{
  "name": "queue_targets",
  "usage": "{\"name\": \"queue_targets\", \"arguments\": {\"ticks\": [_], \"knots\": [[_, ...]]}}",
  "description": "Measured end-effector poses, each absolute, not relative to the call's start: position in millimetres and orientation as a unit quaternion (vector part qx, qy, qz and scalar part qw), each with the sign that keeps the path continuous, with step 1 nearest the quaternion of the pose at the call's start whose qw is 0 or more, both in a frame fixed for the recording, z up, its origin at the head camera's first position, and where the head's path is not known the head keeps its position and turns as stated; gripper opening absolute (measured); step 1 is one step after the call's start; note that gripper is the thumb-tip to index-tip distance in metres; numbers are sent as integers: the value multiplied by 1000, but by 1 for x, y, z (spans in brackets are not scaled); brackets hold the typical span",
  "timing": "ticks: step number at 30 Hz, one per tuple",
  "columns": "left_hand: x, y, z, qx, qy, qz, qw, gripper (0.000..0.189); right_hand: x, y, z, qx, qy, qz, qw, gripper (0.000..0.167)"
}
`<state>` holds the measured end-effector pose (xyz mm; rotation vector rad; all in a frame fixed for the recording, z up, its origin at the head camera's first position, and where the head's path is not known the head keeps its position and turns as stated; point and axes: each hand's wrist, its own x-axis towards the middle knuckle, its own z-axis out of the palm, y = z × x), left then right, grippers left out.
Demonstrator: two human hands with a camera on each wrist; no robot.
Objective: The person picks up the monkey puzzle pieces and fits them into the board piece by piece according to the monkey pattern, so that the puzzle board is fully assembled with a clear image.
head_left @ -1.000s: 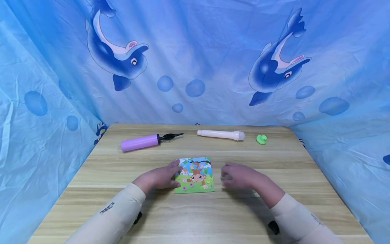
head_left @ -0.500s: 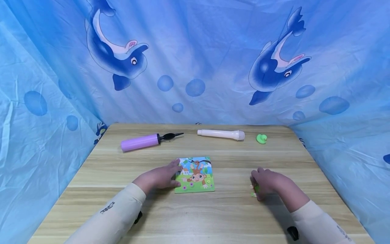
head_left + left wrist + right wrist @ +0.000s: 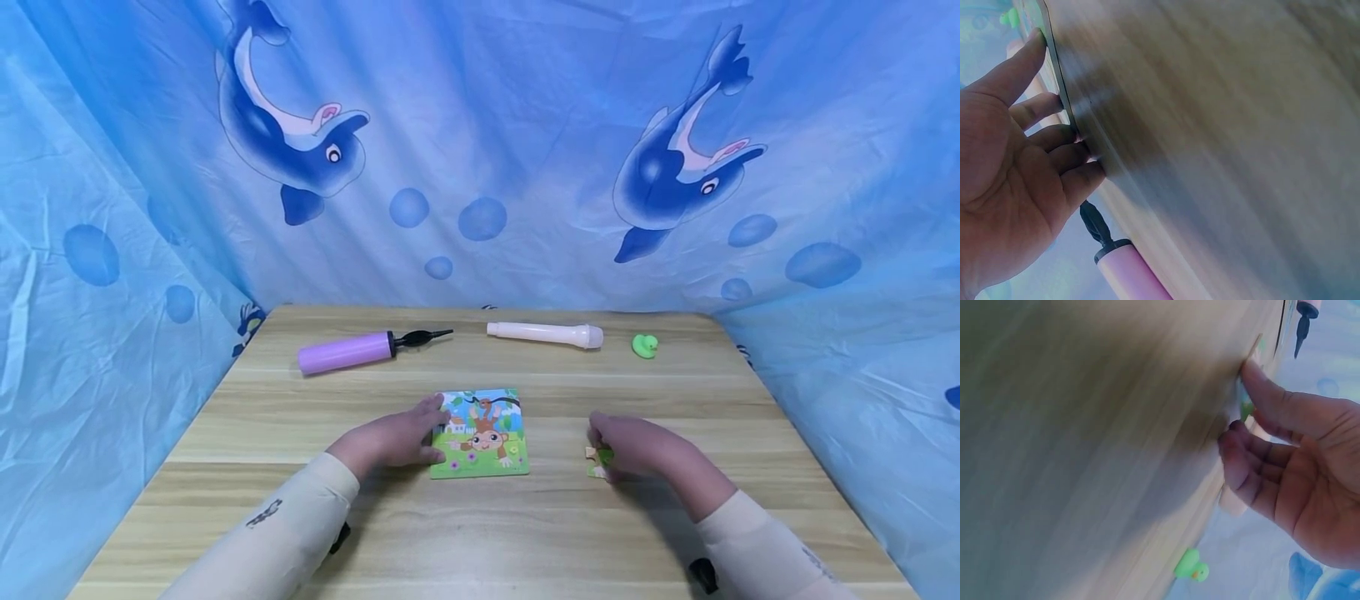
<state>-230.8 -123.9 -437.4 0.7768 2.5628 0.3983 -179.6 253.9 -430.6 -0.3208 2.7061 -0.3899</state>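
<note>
A square jigsaw puzzle with a monkey picture lies flat on the wooden table. My left hand rests against its left side, thumb and fingertips touching the board, fingers only loosely bent; the left wrist view shows the board's edge beside the fingertips. To the right of the puzzle, apart from it, my right hand pinches a small jigsaw piece between thumb and fingers. The piece shows green and tan, and the hand covers much of it. In the right wrist view the piece is partly visible by the thumb.
Along the back of the table lie a purple balloon pump with a black nozzle, a white toy microphone and a green rubber duck. Behind them hangs a blue curtain printed with dolphins.
My right hand first went right to the loose jigsaw piece, then came back left somewhat, bringing the piece closer to the puzzle. The left hand stays in place at the puzzle's side.
</note>
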Motion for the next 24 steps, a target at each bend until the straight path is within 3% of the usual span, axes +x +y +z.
{"name": "queue_targets", "arguments": {"ticks": [11,17,24], "knots": [[-233,-125,-438,272,926,143,220,72,-202,213,-433,-156,962,-166,152,33],[-233,-123,-436,274,925,143,222,72,-209,200,-427,-230,952,-165,120,13],[-233,-124,-435,277,924,140,223,72,-216,183,-409,-307,923,-198,119,16]]}}
